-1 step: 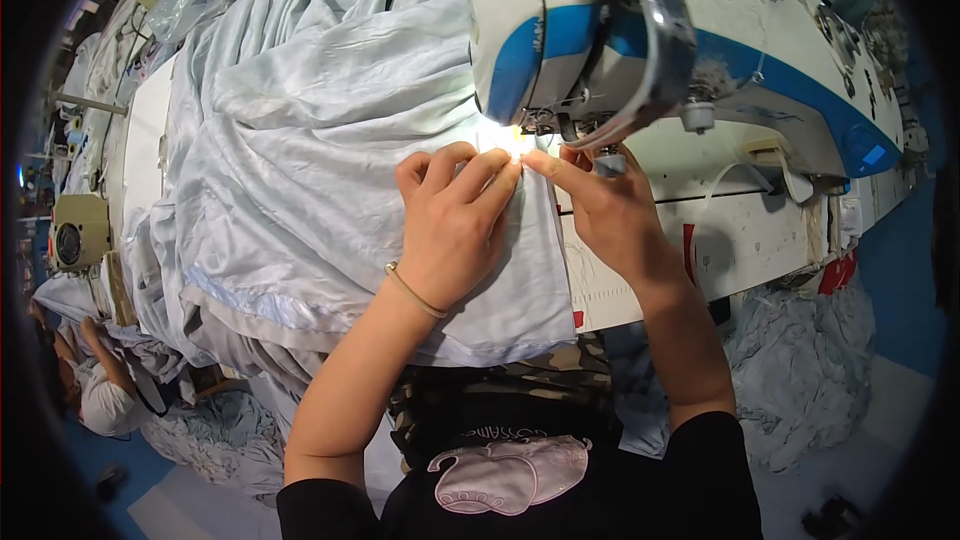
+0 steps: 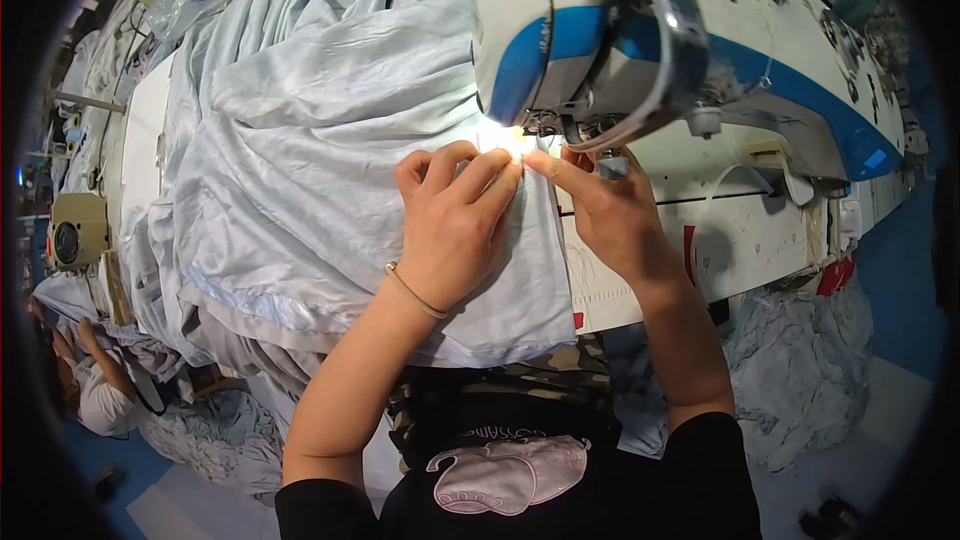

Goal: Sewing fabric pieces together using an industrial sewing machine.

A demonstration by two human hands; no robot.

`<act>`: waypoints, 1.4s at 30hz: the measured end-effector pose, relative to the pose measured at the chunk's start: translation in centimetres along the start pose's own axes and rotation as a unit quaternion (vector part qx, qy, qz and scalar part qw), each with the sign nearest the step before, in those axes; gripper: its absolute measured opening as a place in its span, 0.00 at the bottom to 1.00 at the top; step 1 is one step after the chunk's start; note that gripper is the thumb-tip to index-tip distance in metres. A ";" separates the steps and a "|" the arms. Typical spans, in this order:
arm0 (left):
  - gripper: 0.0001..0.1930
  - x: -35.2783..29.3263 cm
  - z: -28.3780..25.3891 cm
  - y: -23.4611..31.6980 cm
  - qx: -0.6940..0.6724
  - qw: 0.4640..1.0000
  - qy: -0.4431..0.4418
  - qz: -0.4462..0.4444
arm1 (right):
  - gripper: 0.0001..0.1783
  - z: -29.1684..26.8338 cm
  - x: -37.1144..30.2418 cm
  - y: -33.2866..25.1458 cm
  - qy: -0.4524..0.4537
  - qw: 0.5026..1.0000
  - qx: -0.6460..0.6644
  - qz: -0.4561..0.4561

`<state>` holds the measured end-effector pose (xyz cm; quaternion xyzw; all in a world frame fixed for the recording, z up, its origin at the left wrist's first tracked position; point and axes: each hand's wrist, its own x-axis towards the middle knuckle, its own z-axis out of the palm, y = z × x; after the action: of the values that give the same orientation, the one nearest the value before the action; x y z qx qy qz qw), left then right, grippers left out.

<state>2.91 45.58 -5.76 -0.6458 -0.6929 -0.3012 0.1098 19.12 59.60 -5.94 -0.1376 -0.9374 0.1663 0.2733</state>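
Note:
A wide light grey fabric (image 2: 310, 170) lies in soft folds across the sewing table, its front edge hanging over the near side. The brightly lit needle area of a white and blue sewing machine (image 2: 640, 60) is just beyond my fingertips. My left hand (image 2: 452, 215) is on top of the fabric, its thumb and index fingertips drawn together on the cloth near the needle. From the other side, my right hand (image 2: 610, 205) brings its index fingertip to the same spot at the fabric's right edge. The right hand's other fingers curl partly out of sight beneath the machine head.
Right of the fabric runs the white machine bed (image 2: 640, 290), with red tape marks. Heaped grey cloth (image 2: 800, 370) sits at the lower right, and another pile (image 2: 220, 440) at lower left. Further left, a co-worker (image 2: 105, 385) handles cloth. A clear plastic bag (image 2: 190, 0) lies far left.

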 end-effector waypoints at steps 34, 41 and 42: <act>0.22 -1.6 -2.5 1.8 -0.081 0.996 0.024 0.006 | 0.20 -5.2 -10.4 -7.4 -0.048 0.997 -0.001 -0.056; 0.36 -7.5 -5.5 7.9 -0.143 0.982 -0.116 0.027 | 0.13 -4.9 -10.1 -7.0 -0.044 0.993 -0.007 -0.114; 0.37 -7.8 -5.1 8.2 -0.139 0.981 -0.135 0.015 | 0.12 -4.8 -10.1 -7.0 -0.039 0.992 0.002 -0.122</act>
<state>10.65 36.11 -3.67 -0.7000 -0.6429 -0.3027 -0.0709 28.83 50.90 -4.16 -0.0148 -0.9569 0.1391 0.2546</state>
